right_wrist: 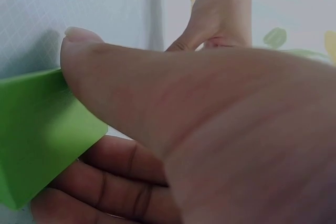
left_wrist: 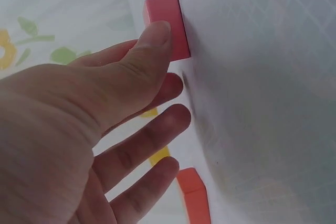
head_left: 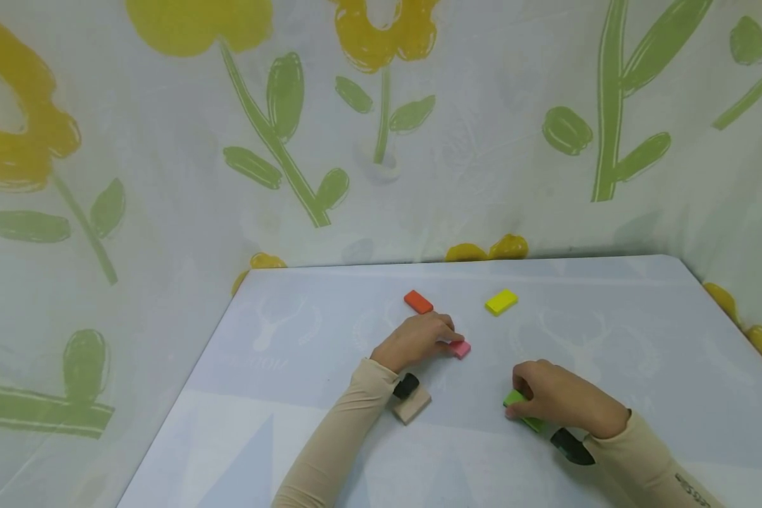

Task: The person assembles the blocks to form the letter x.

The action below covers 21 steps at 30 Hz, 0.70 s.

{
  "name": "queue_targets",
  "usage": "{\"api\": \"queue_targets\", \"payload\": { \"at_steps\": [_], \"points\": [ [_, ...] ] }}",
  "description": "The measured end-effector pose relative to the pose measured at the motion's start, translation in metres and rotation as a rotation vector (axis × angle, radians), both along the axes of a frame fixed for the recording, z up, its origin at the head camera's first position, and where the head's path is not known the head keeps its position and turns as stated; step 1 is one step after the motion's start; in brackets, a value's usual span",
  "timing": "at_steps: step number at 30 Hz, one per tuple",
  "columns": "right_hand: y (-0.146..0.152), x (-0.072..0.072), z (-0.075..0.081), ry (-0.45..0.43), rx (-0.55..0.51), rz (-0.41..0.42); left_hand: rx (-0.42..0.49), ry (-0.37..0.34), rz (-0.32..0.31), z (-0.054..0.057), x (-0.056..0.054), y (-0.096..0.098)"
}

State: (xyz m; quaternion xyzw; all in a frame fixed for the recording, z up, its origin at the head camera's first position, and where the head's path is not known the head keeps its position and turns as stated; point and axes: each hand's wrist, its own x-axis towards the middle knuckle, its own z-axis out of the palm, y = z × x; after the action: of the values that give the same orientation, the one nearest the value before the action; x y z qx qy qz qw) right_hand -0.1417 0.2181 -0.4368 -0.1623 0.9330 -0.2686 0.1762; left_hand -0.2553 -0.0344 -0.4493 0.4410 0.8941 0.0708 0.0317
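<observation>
My left hand (head_left: 419,340) pinches a pink block (head_left: 461,349) between thumb and index finger, low over the tabletop. In the left wrist view the thumb lies across the face of the pink block (left_wrist: 176,30), and the other fingers spread apart below it. Nearer the front right, my right hand (head_left: 561,395) holds a green block (head_left: 533,423), thumb on one side and fingers on the other. The green block (right_wrist: 47,129) looks tilted in the right wrist view, partly covered by the thumb.
Beyond the left hand lies an orange-red block (head_left: 418,302), and a yellow block (head_left: 501,303) sits farther right. A plain wooden block (head_left: 413,405) is by the left wrist, partly under its black camera (head_left: 406,386). Flower-printed cloth (head_left: 482,141) hangs behind the white table (head_left: 279,374).
</observation>
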Motion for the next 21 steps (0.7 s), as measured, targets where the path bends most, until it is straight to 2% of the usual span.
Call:
{"api": "queue_targets", "payload": {
  "at_steps": [10, 21],
  "points": [
    [-0.0025, -0.0014, 0.0045, -0.081, 0.019, -0.041, -0.021, 0.000, 0.001, 0.0023, 0.0011, 0.0020],
    [-0.0018, -0.0001, 0.0063, -0.063, 0.001, -0.016, -0.021, 0.028, -0.026, 0.0025, 0.0004, 0.0011]
  ]
}}
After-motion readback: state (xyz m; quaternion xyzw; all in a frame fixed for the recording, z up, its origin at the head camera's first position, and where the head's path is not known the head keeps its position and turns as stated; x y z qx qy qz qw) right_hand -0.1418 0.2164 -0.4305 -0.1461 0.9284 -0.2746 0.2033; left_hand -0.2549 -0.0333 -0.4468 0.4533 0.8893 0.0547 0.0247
